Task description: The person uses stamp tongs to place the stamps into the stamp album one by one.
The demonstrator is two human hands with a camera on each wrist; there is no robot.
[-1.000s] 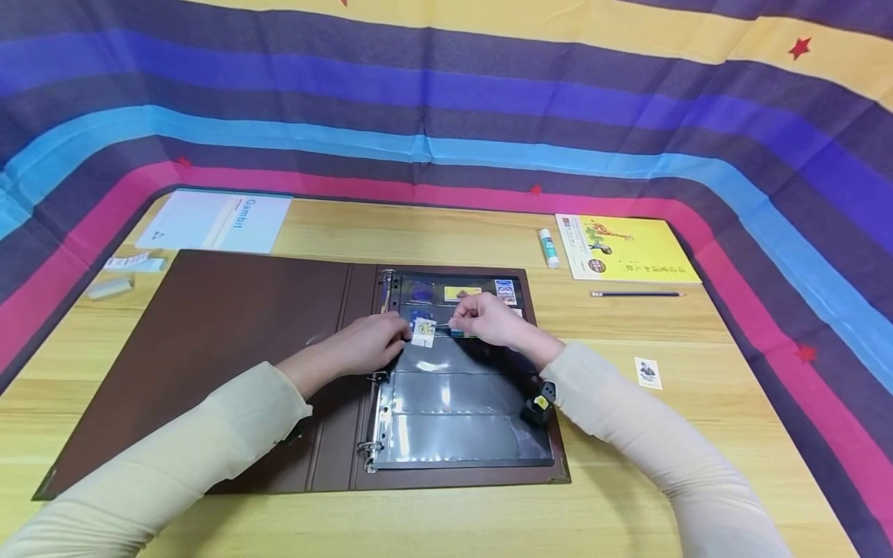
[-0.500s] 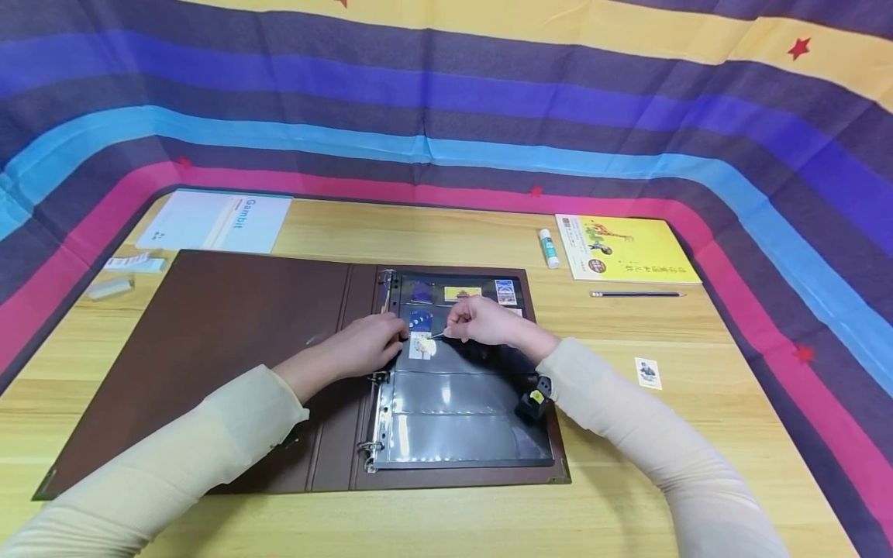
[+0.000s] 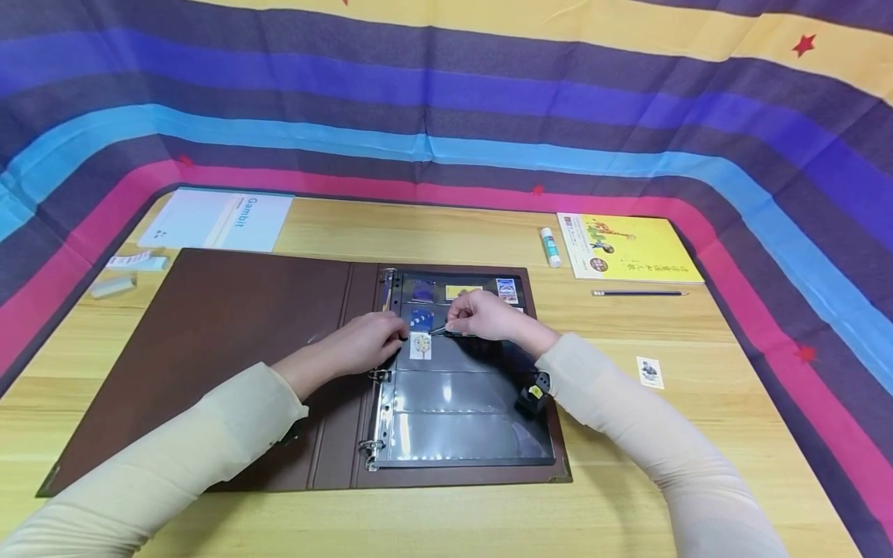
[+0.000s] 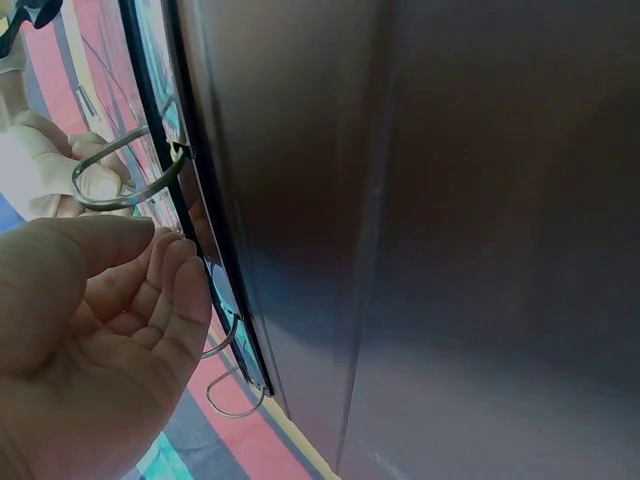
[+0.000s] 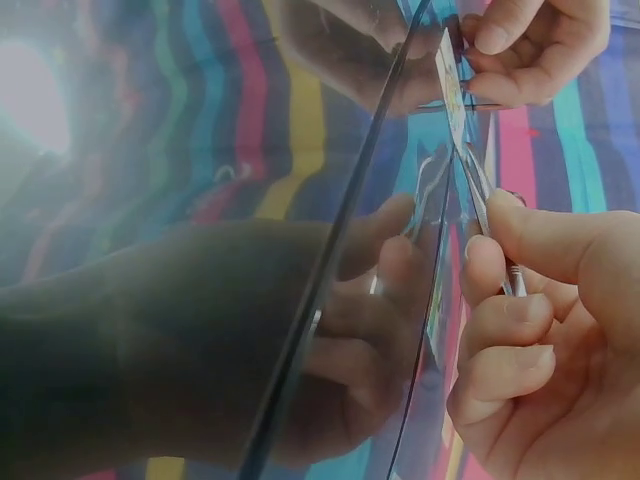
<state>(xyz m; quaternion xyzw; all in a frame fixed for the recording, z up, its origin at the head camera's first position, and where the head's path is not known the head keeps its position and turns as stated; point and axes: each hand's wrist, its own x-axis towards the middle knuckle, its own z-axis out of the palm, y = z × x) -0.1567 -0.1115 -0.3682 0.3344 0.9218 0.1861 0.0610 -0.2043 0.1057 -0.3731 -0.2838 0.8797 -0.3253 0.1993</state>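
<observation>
In the head view my right hand (image 3: 481, 316) pinches metal tweezers (image 5: 480, 190) between thumb and forefinger. Their tips meet the upper edge of a white stamp (image 3: 421, 346) with a tree-like picture. This stamp lies over the third pocket row of the black album page (image 3: 474, 394), just below a dark blue stamp (image 3: 422, 319). Beside the stamp, at the page's ringed edge, my left hand (image 3: 370, 339) rests with loosely bent fingers. The left wrist view shows its thumb and fingers (image 4: 185, 290) close to the page edge, with nothing seen between them.
The album's brown cover (image 3: 258, 349) spreads left, metal rings (image 3: 373, 446) along the spine. Another stamp (image 3: 649, 373) lies on the table at right, near a pencil (image 3: 638, 293), a glue stick (image 3: 549, 247) and a yellow book (image 3: 631, 248). A Gambit pad (image 3: 216, 219) lies back left.
The tweezers have brought the white stamp down from over the second row to the third row, where it now lies straighter. My left hand has barely moved.
</observation>
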